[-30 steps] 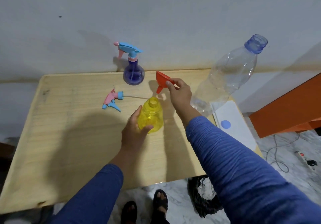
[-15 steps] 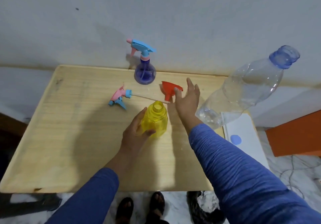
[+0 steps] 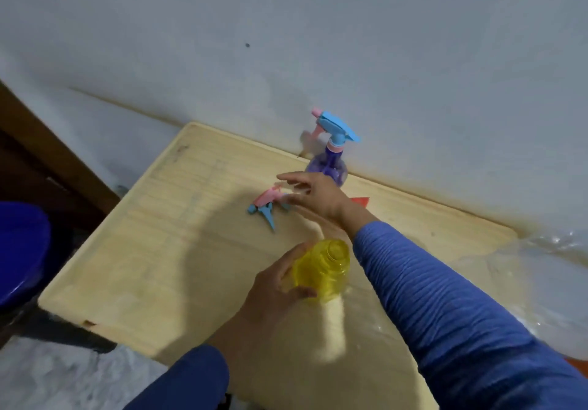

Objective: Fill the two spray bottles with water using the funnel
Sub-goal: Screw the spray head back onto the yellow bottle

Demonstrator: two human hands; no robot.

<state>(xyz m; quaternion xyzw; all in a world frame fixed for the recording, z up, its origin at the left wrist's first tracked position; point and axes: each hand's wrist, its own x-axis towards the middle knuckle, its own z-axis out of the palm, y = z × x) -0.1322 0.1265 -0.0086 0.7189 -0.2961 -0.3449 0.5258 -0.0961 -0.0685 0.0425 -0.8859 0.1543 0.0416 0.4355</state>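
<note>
Yellow bottle [image 3: 321,269] stands uncapped, gripped by the left hand [image 3: 270,285]; beyond it the right hand [image 3: 313,196], fingers spread, nears the sprayer head [image 3: 265,204]. A brushing sleeve might tip it.

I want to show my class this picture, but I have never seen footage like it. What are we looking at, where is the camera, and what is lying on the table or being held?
There is no machine here: a person in blue sleeves works with bare hands, and a camera worn on the head looks down at them. The left hand holds an uncapped yellow spray bottle on the wooden table. The right hand, fingers straight, reaches over a loose pink and blue spray head lying on the table. Behind it stands a purple spray bottle with its head on. A red corner, probably the funnel, shows behind the wrist. A clear plastic object blurs the right edge.
</note>
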